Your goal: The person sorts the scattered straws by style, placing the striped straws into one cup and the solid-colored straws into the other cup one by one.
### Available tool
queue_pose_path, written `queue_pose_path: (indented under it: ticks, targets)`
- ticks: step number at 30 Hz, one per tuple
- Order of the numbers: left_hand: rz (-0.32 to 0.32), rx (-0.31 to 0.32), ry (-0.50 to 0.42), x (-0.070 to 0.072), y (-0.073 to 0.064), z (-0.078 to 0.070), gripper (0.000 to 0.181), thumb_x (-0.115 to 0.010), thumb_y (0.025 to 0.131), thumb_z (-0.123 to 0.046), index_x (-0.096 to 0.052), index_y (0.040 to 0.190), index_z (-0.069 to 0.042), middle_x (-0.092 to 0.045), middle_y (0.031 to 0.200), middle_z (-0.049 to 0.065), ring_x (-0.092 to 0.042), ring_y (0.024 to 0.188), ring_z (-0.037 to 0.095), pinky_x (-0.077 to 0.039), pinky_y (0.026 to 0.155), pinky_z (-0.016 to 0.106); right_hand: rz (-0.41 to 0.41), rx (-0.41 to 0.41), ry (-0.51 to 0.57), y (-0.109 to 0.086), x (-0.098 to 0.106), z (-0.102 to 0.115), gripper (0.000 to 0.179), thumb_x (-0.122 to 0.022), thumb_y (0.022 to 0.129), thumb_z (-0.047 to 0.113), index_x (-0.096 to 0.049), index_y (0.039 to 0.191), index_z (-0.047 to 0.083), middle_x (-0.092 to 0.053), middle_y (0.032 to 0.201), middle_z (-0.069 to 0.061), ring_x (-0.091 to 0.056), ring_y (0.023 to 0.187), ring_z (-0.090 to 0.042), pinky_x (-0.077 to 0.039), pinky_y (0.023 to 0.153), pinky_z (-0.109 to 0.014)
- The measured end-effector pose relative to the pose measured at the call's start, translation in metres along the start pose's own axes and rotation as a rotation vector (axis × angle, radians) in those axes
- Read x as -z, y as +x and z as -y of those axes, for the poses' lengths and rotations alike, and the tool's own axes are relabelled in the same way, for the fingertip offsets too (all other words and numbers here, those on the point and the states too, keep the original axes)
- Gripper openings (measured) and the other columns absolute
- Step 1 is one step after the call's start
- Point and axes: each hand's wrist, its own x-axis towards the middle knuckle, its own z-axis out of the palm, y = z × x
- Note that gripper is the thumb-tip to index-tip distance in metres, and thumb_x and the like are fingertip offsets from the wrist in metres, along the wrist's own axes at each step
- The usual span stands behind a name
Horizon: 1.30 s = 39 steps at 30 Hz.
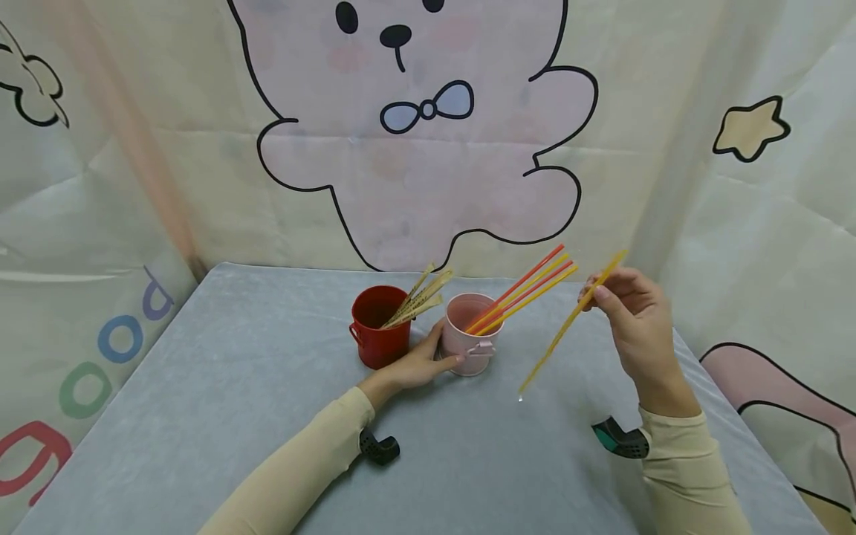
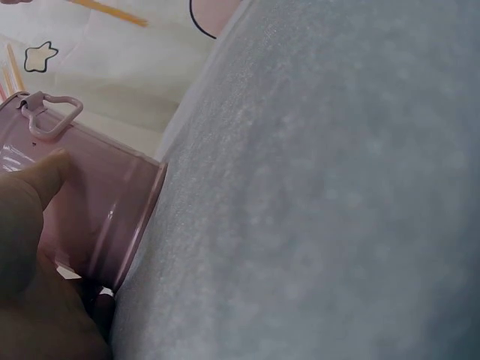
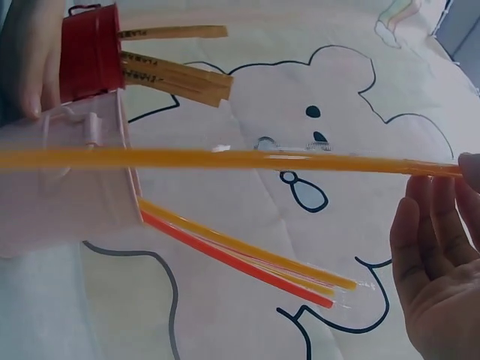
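A small pink bucket (image 1: 476,363) stands on the table, with orange-red and yellow straws (image 1: 535,286) leaning out of it to the right. My left hand (image 1: 416,364) grips the bucket low on its left side, thumb across the front below the wire loop (image 2: 56,124). Raised to the right of the bucket, my right hand (image 1: 635,323) pinches a yellow straw (image 1: 560,334) near its upper end between thumb and fingers. This straw slants down to the left and has a clear wrapper, its lower tip in front of and right of the bucket.
Just left of the pink bucket stands a red bucket (image 1: 381,342) with several flat paper-wrapped sticks (image 1: 417,301) in it. A pale blue cloth (image 1: 267,357) covers the table. Behind hangs a printed curtain (image 1: 428,178), close beyond the table's far edge.
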Motion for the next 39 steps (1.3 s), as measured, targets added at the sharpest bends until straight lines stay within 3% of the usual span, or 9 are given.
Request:
queue_pose_path:
  ticks: [11, 16, 20, 24, 27, 39]
  targets:
    - [-0.002, 0.011, -0.006, -0.001, -0.001, -0.002, 0.095, -0.063, 0.096, -0.05, -0.002, 0.164, -0.025, -0.006, 0.173, 0.002, -0.004, 0.16, 0.023, -0.011, 0.128, 0.054, -0.173, -0.048, 0.338, 0.003, 0.009, 0.011, 0.021, -0.037, 0.102, -0.015, -0.058, 0.107, -0.012, -0.069, 0.097, -0.02, -0.072, 0.088, -0.03, -0.063, 0.075, -0.033]
    - [0.002, 0.014, -0.004, -0.001, -0.001, -0.001, 0.096, -0.063, 0.096, -0.052, -0.001, 0.164, -0.025, -0.006, 0.173, 0.002, -0.004, 0.16, 0.023, -0.011, 0.129, 0.053, -0.262, -0.052, 0.432, 0.004, 0.01, 0.014, 0.018, -0.04, 0.101, -0.014, -0.058, 0.105, -0.011, -0.071, 0.098, -0.022, -0.074, 0.086, -0.033, -0.064, 0.071, -0.037]
    - [-0.002, 0.013, -0.004, -0.001, -0.002, -0.001, 0.096, -0.063, 0.096, -0.052, -0.001, 0.164, -0.025, -0.006, 0.173, 0.003, -0.005, 0.16, 0.023, -0.011, 0.129, 0.054, -0.372, -0.042, 0.429, 0.006, 0.009, 0.012, 0.013, -0.047, 0.099, -0.014, -0.059, 0.101, -0.011, -0.072, 0.094, -0.023, -0.074, 0.081, -0.033, -0.063, 0.066, -0.037]
    - [-0.002, 0.01, 0.0, 0.0, -0.001, -0.003, 0.096, -0.063, 0.096, -0.051, -0.001, 0.164, -0.024, -0.007, 0.172, 0.003, -0.005, 0.16, 0.024, -0.011, 0.129, 0.054, -0.443, -0.05, 0.324, 0.008, 0.009, 0.008, 0.012, -0.051, 0.098, -0.012, -0.062, 0.098, -0.009, -0.072, 0.091, -0.019, -0.074, 0.078, -0.028, -0.062, 0.063, -0.033]
    - [-0.003, 0.006, 0.003, 0.0, -0.002, -0.003, 0.096, -0.063, 0.096, -0.05, -0.001, 0.164, -0.024, -0.006, 0.173, 0.003, -0.005, 0.16, 0.023, -0.01, 0.129, 0.053, -0.44, -0.062, 0.259, 0.009, 0.009, 0.004, 0.012, -0.052, 0.099, -0.011, -0.063, 0.099, -0.007, -0.072, 0.092, -0.017, -0.074, 0.078, -0.026, -0.062, 0.063, -0.031]
    - [-0.004, -0.002, 0.002, -0.001, 0.001, 0.001, 0.096, -0.063, 0.096, -0.05, 0.0, 0.164, -0.022, -0.005, 0.173, 0.003, -0.003, 0.16, 0.023, -0.01, 0.129, 0.054, -0.376, -0.118, 0.213, 0.004, 0.007, -0.01, 0.013, -0.051, 0.098, -0.012, -0.062, 0.1, -0.005, -0.073, 0.093, -0.015, -0.074, 0.08, -0.024, -0.062, 0.066, -0.03]
